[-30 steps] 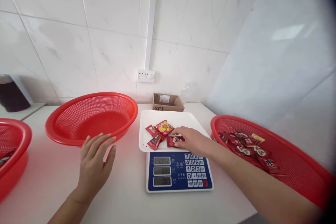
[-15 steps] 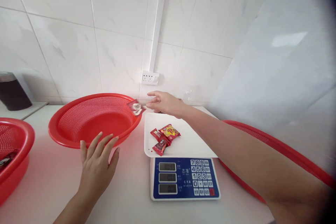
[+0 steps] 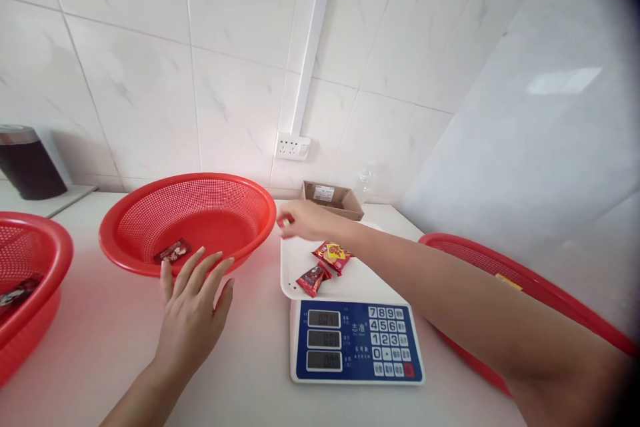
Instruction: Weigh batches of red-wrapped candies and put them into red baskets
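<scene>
My right hand (image 3: 305, 219) is closed on a small red snack packet (image 3: 285, 222), above the left side of the scale's white tray (image 3: 290, 260). On that tray lie a red and yellow packet (image 3: 334, 254) and a dark red packet (image 3: 313, 279). My left hand (image 3: 196, 303) is spread with nothing in it, by the near rim of the red mesh basket (image 3: 113, 233). Inside this basket rests a dark red packet (image 3: 173, 251). The scale's blue panel (image 3: 357, 341) faces me; its digits are too faint to read surely.
A second red basket (image 3: 60, 247) with a dark packet (image 3: 20, 292) in it stands at the left edge. Another red basket (image 3: 465, 240) is at the right, partly behind my arm. An open cardboard box (image 3: 350, 203) sits near the wall. A dark canister (image 3: 31, 163) stands far left.
The packet that was in mid-air at the basket's right rim now lies inside the basket. My right hand has taken a small red packet from the tray. The left hand stays spread.
</scene>
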`<state>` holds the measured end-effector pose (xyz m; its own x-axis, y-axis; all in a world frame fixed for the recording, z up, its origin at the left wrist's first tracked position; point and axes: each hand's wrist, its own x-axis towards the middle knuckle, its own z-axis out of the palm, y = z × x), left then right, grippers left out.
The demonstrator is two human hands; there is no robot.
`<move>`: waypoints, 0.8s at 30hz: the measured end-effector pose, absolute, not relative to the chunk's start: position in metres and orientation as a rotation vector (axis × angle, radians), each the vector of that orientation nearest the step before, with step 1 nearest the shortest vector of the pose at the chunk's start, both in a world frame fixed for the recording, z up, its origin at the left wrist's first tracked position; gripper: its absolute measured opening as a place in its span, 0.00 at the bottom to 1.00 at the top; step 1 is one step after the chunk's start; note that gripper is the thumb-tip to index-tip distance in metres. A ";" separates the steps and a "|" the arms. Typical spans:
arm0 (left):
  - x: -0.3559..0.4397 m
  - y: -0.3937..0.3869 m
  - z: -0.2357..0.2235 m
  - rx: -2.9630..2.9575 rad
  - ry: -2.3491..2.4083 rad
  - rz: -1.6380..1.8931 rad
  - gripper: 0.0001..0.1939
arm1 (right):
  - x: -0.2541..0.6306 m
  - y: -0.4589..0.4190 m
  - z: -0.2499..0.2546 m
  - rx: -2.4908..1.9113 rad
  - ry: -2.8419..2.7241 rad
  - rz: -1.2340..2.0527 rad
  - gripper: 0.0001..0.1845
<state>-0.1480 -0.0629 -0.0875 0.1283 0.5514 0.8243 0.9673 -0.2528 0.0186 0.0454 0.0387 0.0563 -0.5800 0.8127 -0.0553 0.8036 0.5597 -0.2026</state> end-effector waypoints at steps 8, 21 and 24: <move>-0.148 -0.062 -0.087 -1.887 -1.455 -1.010 0.15 | 0.062 0.031 0.074 -1.251 -2.841 0.617 0.22; -0.148 -0.064 -0.086 -1.889 -1.462 -0.987 0.15 | 0.053 0.005 0.060 -1.114 -2.684 0.524 0.15; -0.148 -0.064 -0.085 -1.890 -1.461 -0.987 0.15 | 0.050 0.020 0.073 -1.097 -2.396 0.513 0.25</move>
<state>-0.1485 -0.0639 -0.0852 0.1397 0.5625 0.8149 0.9661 -0.2579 0.0124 0.0499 0.0198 0.0733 -0.5809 0.7761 0.2455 0.6073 0.6141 -0.5041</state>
